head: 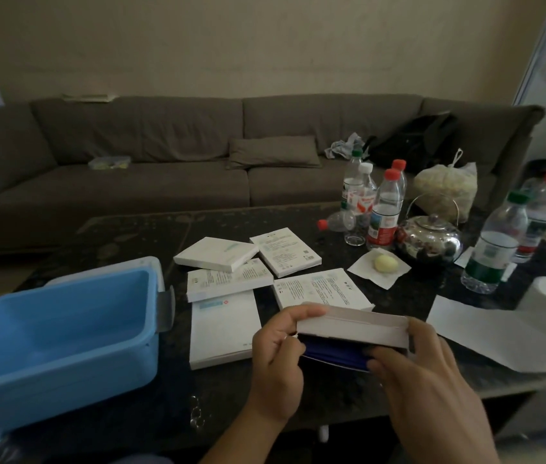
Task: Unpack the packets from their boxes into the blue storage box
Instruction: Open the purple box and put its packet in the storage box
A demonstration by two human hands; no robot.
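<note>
The right hand (432,380) pinches dark blue packets (331,358) at the open mouth of a box (352,329) gripped by the left hand (275,360). Best to draw them straight out, then drop them in the blue storage box (57,333) at left; 5 boxes wait behind on the table (398,296).

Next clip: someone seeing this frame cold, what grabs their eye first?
Probably the two hands at bottom centre: the left hand and right hand hold an open white box with dark blue packets showing inside. Next, the bright blue storage box at the left, nothing visible in it. Then the white boxes lying on the dark table behind the hands.
</note>
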